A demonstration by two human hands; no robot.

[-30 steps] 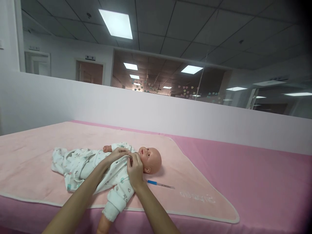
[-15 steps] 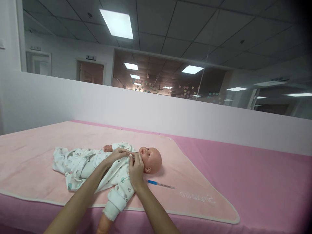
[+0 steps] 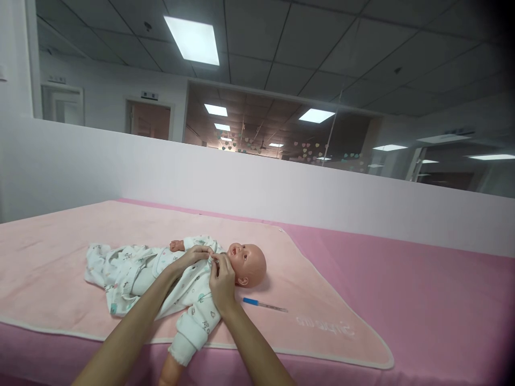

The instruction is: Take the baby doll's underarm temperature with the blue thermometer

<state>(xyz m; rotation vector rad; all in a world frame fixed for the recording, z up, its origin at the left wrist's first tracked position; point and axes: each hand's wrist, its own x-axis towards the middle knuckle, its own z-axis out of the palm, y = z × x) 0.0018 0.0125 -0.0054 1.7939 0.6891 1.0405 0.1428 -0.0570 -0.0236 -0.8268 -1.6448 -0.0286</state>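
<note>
Head camera gives me the doll (image 3: 248, 265) lying on its back on the pale pink blanket (image 3: 333, 305), head to the right, one arm reaching past the blanket's near edge. With the left hand (image 3: 197, 255) I have the white printed top (image 3: 199, 284) pinched near the neck, fingertips drawn together on the cloth. My right hand (image 3: 222, 276) meets it there, fingers bent and clamped on the same edge just below the chin, though part of that grip is hidden from me. Near the right wrist lies a thin blue-ended stick (image 3: 263, 305); beyond everything stands a white wall (image 3: 257, 185).
</note>
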